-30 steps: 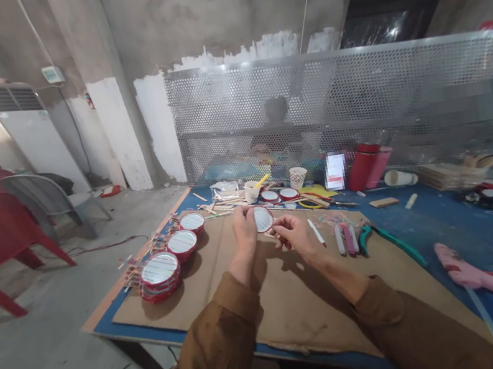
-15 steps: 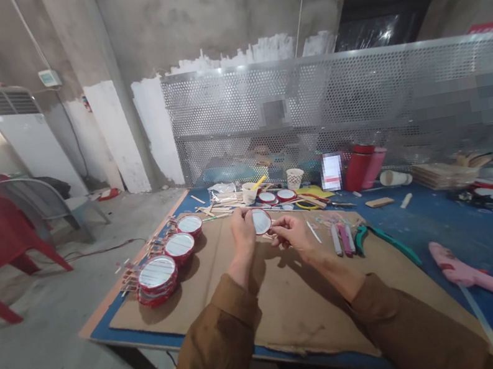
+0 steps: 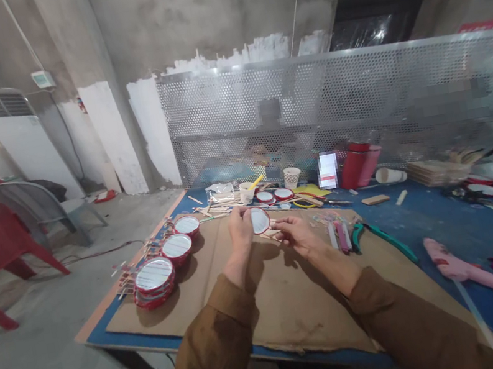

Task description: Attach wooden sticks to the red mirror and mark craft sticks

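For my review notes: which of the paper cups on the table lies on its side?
The far-right cup, near the pink bottle. The other two stand upright: the patterned cup and the cup with something yellow in it.

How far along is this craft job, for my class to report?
Three groups of red-rimmed discs at the left, sticks poking out, look done. In work: another disc, in the left hand, the right hand fingering thin sticks at its edge. Two similar discs beyond the hands are probably left to do; whether they have sticks, I cannot tell.
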`<state>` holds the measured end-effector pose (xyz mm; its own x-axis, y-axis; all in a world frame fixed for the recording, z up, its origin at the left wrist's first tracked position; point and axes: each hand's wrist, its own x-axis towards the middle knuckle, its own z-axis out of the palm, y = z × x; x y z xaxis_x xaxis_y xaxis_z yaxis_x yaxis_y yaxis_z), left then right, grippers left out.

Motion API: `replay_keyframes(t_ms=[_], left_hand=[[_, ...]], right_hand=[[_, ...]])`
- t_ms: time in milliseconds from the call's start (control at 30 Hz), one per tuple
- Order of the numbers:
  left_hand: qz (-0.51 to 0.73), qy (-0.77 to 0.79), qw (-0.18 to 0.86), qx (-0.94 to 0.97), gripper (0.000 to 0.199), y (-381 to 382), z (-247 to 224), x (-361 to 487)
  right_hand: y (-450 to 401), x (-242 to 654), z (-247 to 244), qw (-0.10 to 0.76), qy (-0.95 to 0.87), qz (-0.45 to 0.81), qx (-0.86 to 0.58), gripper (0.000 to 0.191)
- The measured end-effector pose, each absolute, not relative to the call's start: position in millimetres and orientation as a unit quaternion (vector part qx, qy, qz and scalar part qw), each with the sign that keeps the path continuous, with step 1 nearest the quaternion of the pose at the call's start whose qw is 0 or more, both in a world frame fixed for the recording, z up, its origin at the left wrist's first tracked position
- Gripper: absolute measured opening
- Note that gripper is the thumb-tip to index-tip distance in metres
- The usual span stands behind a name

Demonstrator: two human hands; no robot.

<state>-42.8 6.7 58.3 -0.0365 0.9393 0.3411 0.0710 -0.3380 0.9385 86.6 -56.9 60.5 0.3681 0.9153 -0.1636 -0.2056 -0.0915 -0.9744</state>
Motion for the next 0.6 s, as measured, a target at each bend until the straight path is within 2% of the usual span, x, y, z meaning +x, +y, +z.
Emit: replay_keyframes(t_ms=[167,300,367,500,600], left_hand=[[0.532,0.365,0.391,0.656,0.006,6.6,65.1,-54.7],[0.477,0.352,0.393,0.703,0.005,2.5,63.9,-54.2],[0.46,0.351,0.418,0.7,0.002,1.1,60.5,-50.9],[0.447,0.341,0.475,0.677,0.023,1.4,53.7,-45.9],[0.414,0.359,0.489,0.679,0.025,3.7,50.3,-44.2]], right_hand=[[-58.7,91.2,60.7,0.605,-0.353,0.429,-0.57,0.015],[-58.0,90.2,55.5,0.522,-0.485,0.437,-0.549,0.017],[-55.1,91.3,51.2,0.506,-0.5,0.427,-0.559,0.015],[-50.2,93.8,44.8,0.51,-0.491,0.41,-0.575,0.013],[-50.1,95.6,46.9,0.478,-0.517,0.406,-0.582,0.011]])
